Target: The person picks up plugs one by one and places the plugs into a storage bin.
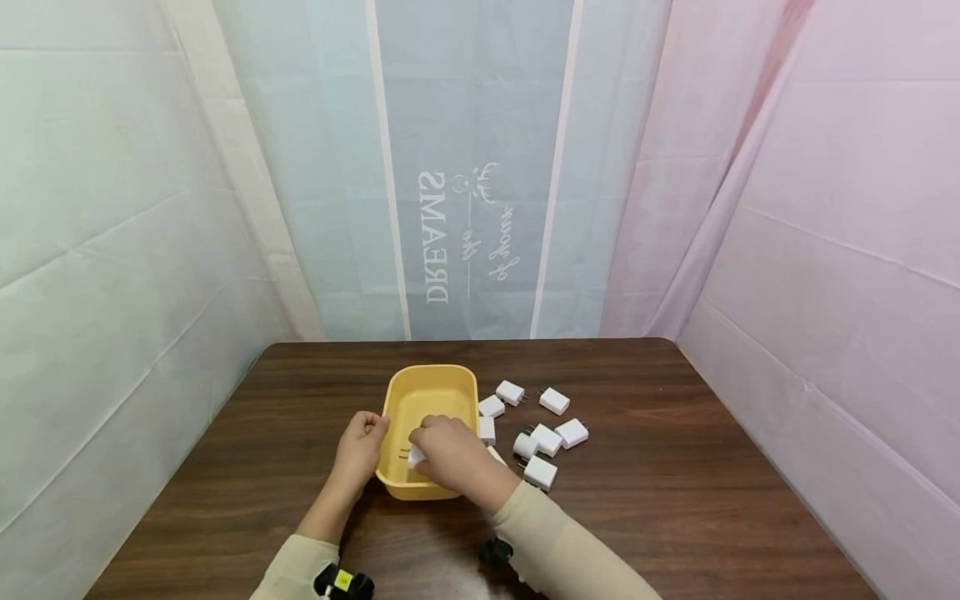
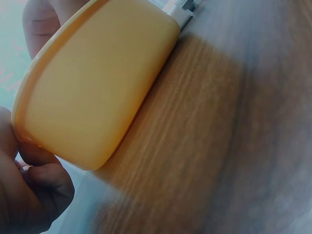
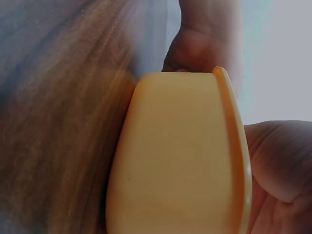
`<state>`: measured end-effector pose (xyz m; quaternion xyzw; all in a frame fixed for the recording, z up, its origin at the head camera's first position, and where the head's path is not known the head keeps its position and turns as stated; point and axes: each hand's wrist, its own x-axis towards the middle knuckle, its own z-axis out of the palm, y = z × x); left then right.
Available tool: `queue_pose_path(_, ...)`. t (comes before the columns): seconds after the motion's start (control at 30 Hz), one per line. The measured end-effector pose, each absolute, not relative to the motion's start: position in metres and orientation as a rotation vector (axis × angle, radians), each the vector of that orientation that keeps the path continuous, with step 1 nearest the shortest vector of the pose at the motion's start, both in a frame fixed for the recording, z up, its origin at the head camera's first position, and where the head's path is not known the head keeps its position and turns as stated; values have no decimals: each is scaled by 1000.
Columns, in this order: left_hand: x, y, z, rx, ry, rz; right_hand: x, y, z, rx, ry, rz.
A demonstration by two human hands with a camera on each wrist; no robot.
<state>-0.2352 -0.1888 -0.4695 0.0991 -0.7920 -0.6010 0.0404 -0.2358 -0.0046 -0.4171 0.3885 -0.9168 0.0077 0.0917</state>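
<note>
At a yellow bin (image 1: 422,492), holding one white charger (image 1: 416,457) in right hand (image 1: 456,454); pinching rim (image 1: 432,367) with left hand (image 1: 360,446); seemingly early, with more chargers (image 1: 554,402) left outside.

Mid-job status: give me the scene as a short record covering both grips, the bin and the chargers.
Bin: yellow, upright on the table
Left grip: pinches the bin's left rim
Right grip: holds a white charger
Held charger: within the bin's outline, prongs pointing left; contact with the bin floor can't be told
Loose chargers: at least nine, white, right of the bin, some partly hidden
Odd one: rounded, among the boxy ones
</note>
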Motion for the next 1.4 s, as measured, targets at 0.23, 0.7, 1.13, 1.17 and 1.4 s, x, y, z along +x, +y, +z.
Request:
queue_pose_path(0.23, -235, -189, -468, 292, -2428, -1850, -237, -8, -422, 1183, -2732, 80)
queue_pose_path(0.7, -235, -188, -470, 307, -2407, -1846, -238, -10, -425, 1228, -2755, 216)
queue_pose_path(1.13, -235, -188, -470, 304, -2424, -1834, -243, -10, -429, 1246, -2856, 338)
queue_pose_path(1.17, -235, -188, -469, 302, -2426, -1831, -243, -10, -429, 1249, -2854, 335)
queue_pose_path(1.4, -234, -187, -468, 298, -2433, -1810, -245, -10, -429, 1246, -2872, 342)
